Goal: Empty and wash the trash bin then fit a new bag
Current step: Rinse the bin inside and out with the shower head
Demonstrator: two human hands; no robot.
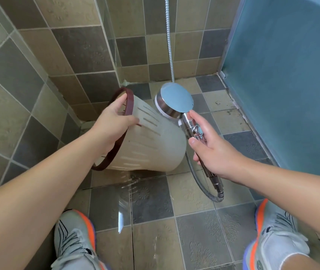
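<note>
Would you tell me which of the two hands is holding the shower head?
The right hand grips the shower head by its chrome handle; the left hand instead holds the white trash bin at its dark red rim.

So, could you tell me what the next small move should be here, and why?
Probably turn the white slotted plastic bin so its dark red rim faces the round chrome shower head. The left hand grips that rim, the right hand holds the handle, and the spray face points at the bin's outside.

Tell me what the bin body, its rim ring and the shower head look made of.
Bin body: likely matte translucent white plastic; light glows through its slotted wall. Rim ring: probably dark red-brown plastic, dull. Shower head: chrome-finished, mirror-bright back; metal or plated plastic, cannot tell.
</note>
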